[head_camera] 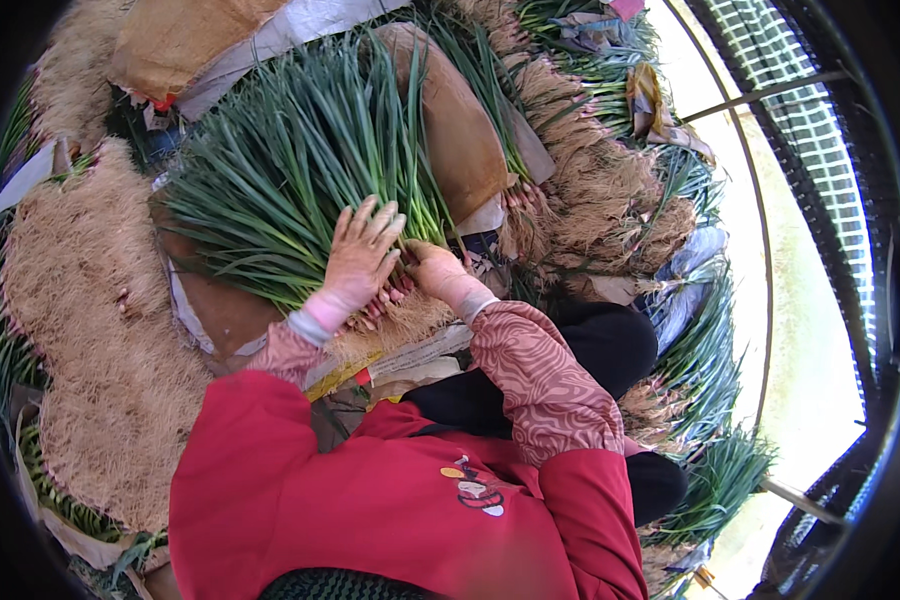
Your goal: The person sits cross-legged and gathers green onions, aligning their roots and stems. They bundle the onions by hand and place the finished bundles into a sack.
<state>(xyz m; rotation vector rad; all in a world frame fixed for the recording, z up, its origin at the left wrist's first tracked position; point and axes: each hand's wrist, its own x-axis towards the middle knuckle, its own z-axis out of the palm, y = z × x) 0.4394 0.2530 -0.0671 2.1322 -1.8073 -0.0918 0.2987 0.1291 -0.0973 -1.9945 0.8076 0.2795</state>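
A broad pile of green onion seedlings [292, 150] lies in front of me, leaves pointing away and pinkish bulb ends [394, 292] towards me. Pale fibrous roots [401, 319] hang below the bulbs. My left hand [364, 251] lies over the lower stalks, back upward and fingers slightly spread. Just right of it, my right hand [435, 268] grips stalks close to the bulbs, its fingertips partly hidden among them.
Brown paper sheets [450, 120] lie beside and under the pile. A large mat of roots [97, 330] spreads along the left. More bundled seedlings [697, 322] and roots [585, 172] line the right. Beyond them are a pale strip [802, 337] and netting [810, 127]. My bent knee [607, 345] is close by.
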